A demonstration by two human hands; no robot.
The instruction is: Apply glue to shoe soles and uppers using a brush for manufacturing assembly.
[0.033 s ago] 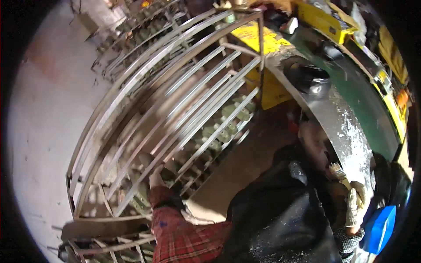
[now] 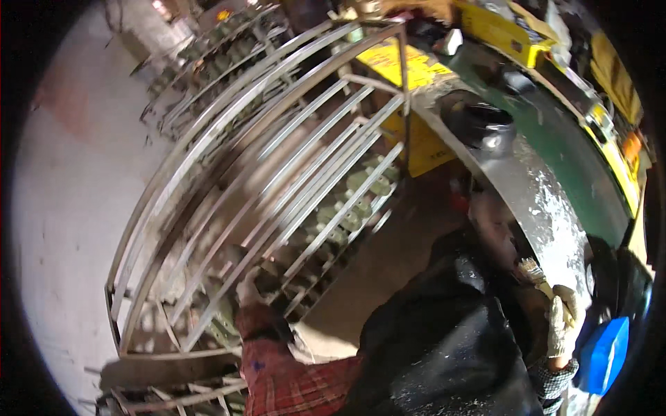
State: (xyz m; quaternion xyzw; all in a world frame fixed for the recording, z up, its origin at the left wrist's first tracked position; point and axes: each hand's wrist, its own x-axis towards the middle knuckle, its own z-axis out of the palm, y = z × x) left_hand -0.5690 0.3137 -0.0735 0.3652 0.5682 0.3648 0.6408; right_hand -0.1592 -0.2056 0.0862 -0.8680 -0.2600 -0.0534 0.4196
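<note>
Brush (image 2: 531, 270) sits gripped in gloved right fingers (image 2: 557, 323).

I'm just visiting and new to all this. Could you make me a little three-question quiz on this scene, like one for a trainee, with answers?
1. Which hand grips the pale-bristled brush?

2. True or false: the slatted metal rack is left of the shiny black container in the view.

3. What colour is the boxy object at the lower right?
A) red
B) blue
C) green

Key:
1. The right hand, which wears a whitish glove.
2. True.
3. B, blue.
</note>
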